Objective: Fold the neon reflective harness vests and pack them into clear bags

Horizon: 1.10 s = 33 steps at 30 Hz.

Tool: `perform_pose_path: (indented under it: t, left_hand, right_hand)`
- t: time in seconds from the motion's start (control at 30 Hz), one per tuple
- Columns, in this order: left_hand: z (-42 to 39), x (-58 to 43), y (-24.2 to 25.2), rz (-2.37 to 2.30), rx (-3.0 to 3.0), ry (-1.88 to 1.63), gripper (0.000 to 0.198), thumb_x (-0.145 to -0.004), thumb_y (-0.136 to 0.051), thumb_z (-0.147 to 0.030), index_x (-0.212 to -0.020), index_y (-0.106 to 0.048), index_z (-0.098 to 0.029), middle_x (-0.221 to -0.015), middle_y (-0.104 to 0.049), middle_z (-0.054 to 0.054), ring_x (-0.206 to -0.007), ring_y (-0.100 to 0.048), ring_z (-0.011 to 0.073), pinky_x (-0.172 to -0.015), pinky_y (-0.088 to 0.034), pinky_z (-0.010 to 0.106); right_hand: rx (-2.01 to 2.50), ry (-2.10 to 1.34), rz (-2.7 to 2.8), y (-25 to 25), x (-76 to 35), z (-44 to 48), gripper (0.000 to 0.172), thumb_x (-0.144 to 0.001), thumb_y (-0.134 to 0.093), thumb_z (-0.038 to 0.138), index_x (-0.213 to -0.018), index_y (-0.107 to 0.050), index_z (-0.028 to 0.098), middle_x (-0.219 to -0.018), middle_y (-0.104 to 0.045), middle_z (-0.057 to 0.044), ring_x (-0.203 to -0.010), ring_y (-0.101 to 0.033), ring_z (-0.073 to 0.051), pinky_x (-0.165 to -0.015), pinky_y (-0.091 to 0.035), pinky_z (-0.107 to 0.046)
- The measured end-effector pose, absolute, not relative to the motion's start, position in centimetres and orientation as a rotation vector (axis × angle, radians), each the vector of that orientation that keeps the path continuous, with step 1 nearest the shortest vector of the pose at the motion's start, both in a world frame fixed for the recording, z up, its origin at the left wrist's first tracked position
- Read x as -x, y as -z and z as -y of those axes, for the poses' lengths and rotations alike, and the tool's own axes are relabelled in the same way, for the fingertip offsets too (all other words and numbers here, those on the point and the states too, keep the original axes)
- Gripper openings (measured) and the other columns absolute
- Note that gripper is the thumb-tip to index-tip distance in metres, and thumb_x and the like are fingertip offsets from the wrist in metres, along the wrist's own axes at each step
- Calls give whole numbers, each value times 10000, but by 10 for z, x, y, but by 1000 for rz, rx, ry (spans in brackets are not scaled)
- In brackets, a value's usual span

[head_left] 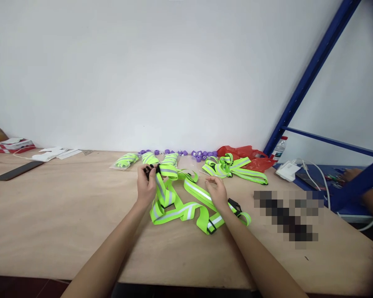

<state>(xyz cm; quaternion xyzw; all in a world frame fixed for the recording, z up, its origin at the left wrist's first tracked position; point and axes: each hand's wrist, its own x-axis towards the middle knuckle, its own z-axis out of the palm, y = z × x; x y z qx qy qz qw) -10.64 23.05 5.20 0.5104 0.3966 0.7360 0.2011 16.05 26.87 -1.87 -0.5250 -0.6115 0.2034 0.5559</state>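
A neon-yellow reflective belt harness with silver stripes and black buckles lies loosely tangled on the wooden table. My left hand is closed around black pieces and the webbing at its upper left end, lifting that part off the tabletop. Over the right side of the harness hovers my right hand, fingers loosely curved and nothing visible in them. A black buckle shows just beyond my right wrist, and a black slider lies at the near edge of the straps.
Bagged reflective straps, several purple round pieces and a second harness lie at the back. A red plastic bag and a bottle stand near the blue frame. Another person's hand is at far right.
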Motion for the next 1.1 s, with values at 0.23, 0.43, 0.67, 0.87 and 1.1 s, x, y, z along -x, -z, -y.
perform_pose_path:
  t: [0.23,0.43,0.67,0.87,1.1]
  left_hand:
    - [-230,104,-56,-970,-1385,-2110,241,-859,-686,-302,-970,-484,-230,-1119,-617,81,-1166,-578,227,-1027,-448,334]
    - [-228,103,-64,-916,-1392,-2109,294,-856,-696,-358,-980,-458,-238,-1162,-602,85,-1173,-575,228,-1002,-475,343]
    - [-224,75,-94,-875,-1409,-2079,300,-881,-677,-380,-1014,-446,-243,-1151,-595,83,-1205,-558,239,-1066,-425,364]
    - [-223,23,-118,-716,-1255,-1958,296,-875,-683,-360,-995,-437,-248,-1205,-577,82,-1152,-605,254,-891,-542,333]
    - [-225,-26,-121,-528,-1069,-1881,318,-868,-673,-396,-978,-408,-259,-1168,-570,29,-921,-717,206,-741,-592,316]
  right_hand:
    - [1220,-588,1685,25,-163,-270,314,-794,-678,479,-949,-681,206,-1022,-698,-68,-992,-641,-260,-911,-494,-426]
    - [1178,-558,2083,23,-163,-267,483,-769,-741,436,-1187,-645,214,-1242,-650,-110,-1177,-572,-308,-999,-437,-485]
    - [996,-365,2001,-2,-155,-253,212,-887,-634,425,-922,-681,221,-958,-704,-69,-958,-646,-251,-887,-490,-398]
    - [971,-681,2050,-14,-135,-228,357,-687,-830,449,-944,-713,230,-915,-735,-32,-830,-666,-243,-761,-534,-362]
    - [964,-1154,1720,-11,-118,-213,528,-656,-841,419,-1136,-684,263,-1155,-728,-45,-1067,-659,-286,-954,-525,-434]
